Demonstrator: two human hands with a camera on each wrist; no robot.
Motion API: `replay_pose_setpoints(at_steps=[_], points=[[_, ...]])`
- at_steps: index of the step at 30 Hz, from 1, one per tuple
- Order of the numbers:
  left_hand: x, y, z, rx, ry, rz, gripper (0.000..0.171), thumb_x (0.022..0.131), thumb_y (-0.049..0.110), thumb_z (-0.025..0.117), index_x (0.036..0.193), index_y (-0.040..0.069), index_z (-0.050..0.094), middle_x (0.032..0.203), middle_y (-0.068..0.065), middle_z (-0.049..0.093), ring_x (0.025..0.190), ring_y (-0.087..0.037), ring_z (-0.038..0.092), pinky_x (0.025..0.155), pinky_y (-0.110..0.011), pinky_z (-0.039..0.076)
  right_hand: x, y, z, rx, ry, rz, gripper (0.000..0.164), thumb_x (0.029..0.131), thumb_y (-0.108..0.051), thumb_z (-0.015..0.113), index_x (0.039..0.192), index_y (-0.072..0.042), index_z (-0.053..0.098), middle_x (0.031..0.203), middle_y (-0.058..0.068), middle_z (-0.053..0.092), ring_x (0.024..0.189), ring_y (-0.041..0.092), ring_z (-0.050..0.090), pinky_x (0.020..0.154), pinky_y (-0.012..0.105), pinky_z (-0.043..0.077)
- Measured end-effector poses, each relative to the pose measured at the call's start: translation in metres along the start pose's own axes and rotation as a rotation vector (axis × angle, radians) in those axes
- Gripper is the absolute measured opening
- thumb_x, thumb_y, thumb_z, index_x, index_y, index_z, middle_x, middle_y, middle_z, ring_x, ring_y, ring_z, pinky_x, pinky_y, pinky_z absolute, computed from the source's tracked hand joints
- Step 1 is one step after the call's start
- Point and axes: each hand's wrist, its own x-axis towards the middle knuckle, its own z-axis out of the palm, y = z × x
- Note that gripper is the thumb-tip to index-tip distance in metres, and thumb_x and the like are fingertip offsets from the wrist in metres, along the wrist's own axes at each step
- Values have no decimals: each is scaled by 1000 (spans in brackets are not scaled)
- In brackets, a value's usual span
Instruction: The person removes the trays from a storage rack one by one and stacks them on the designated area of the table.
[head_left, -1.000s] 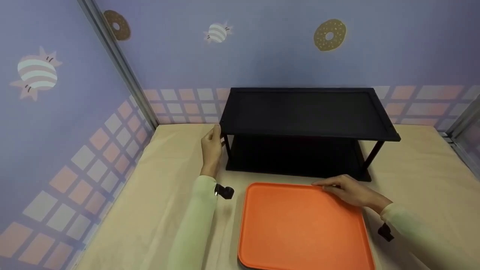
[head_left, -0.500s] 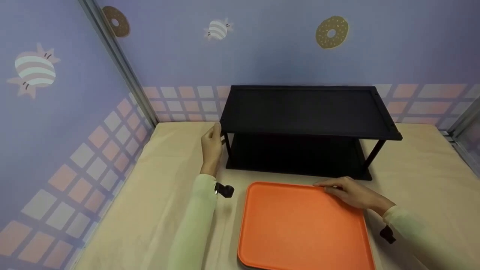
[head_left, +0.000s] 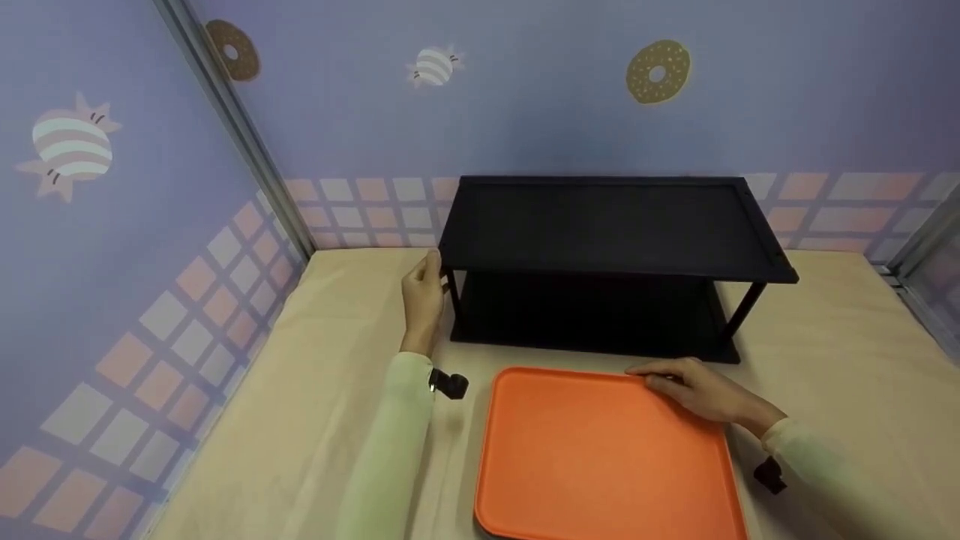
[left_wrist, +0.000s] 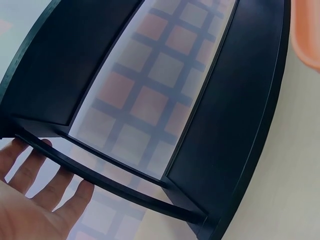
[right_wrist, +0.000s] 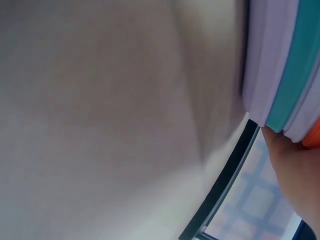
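Observation:
A black two-tier shelf [head_left: 615, 225] stands at the back against the wall. My left hand [head_left: 424, 300] is at its left front corner, thumb up by the top board and fingers behind the post. In the left wrist view, the fingertips of that hand [left_wrist: 40, 195] touch the black side bar [left_wrist: 115, 185]. In front of the shelf lies an orange tray [head_left: 607, 457]. My right hand [head_left: 701, 390] grips its far rim near the right corner, thumb on the inner side. The right wrist view shows lilac [right_wrist: 265, 60] and teal [right_wrist: 287, 75] trays stacked with the orange one.
A cream cloth [head_left: 322, 375] covers the table. Patterned walls rise behind and on the left, meeting at a metal post [head_left: 240, 127]. Another metal frame [head_left: 930, 247] borders the right side. The stack sits close to the shelf's front edge.

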Motion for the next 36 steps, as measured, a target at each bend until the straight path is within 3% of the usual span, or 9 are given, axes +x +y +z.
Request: replay_pose_setpoints(at_steps=[7, 9, 11, 14, 17, 20, 22, 29, 36], points=[[0, 0, 1, -10, 12, -15, 45, 110, 34, 48, 134, -1, 64, 148, -14, 56, 134, -31, 57, 109, -45, 50, -4, -10, -8, 13, 34, 12, 37, 107, -26, 57, 142, -13, 60, 136, 8, 66, 118, 24, 65, 94, 31, 56], [1, 0, 1, 6, 25, -2, 42, 109, 34, 50, 111, -2, 71, 126, -12, 67, 118, -24, 64, 105, -40, 52, -6, -16, -12, 14, 69, 21, 37, 106, -25, 58, 142, -14, 60, 138, 9, 65, 117, 27, 66, 92, 32, 57], [2, 1, 0, 40, 43, 31, 43, 108, 32, 51, 80, 2, 63, 97, -5, 68, 93, -17, 65, 93, -33, 55, -8, -22, -16, 18, 110, 47, 39, 106, -26, 58, 144, -16, 58, 141, 8, 62, 115, 28, 66, 91, 33, 57], [2, 3, -3, 123, 64, 89, 46, 108, 30, 52, 67, 9, 49, 72, 0, 50, 64, -15, 42, 70, -27, 44, -10, -32, -23, 40, 169, 95, 44, 107, -30, 57, 148, -17, 53, 147, 9, 57, 116, 29, 66, 91, 32, 57], [1, 7, -7, 191, 63, 134, 36, 109, 28, 52, 93, 4, 74, 91, -6, 71, 74, -14, 57, 76, -26, 47, -13, -44, -29, 43, 219, 142, 50, 108, -35, 54, 154, -18, 45, 150, 12, 53, 116, 29, 65, 91, 27, 56], [-3, 13, -11, 220, 38, 168, 37, 110, 27, 50, 132, 2, 67, 135, -13, 66, 121, -22, 64, 108, -32, 48, -18, -54, -37, 6, 280, 172, 54, 108, -36, 53, 157, -17, 39, 152, 14, 50, 119, 31, 63, 92, 26, 55], [-6, 18, -14, 242, 12, 201, 40, 110, 27, 49, 136, 0, 62, 140, -16, 62, 134, -28, 57, 114, -38, 45, -23, -60, -41, -19, 323, 188, 56, 108, -35, 53, 158, -17, 36, 153, 15, 48, 122, 32, 61, 92, 23, 53], [-27, 33, -24, 369, -10, 336, 42, 110, 27, 49, 140, 0, 58, 144, -16, 60, 139, -29, 52, 118, -44, 39, -36, -82, -54, -57, 416, 230, 61, 108, -36, 53, 160, -12, 32, 154, 26, 41, 133, 48, 46, 101, 70, 42], [-58, 52, -29, 493, -65, 373, 48, 110, 31, 46, 149, 4, 50, 153, -17, 50, 146, -34, 41, 123, -50, 29, -43, -93, -58, -97, 411, 235, 72, 105, -37, 59, 163, -13, 24, 163, 27, 25, 144, 55, 28, 106, 77, 28]])
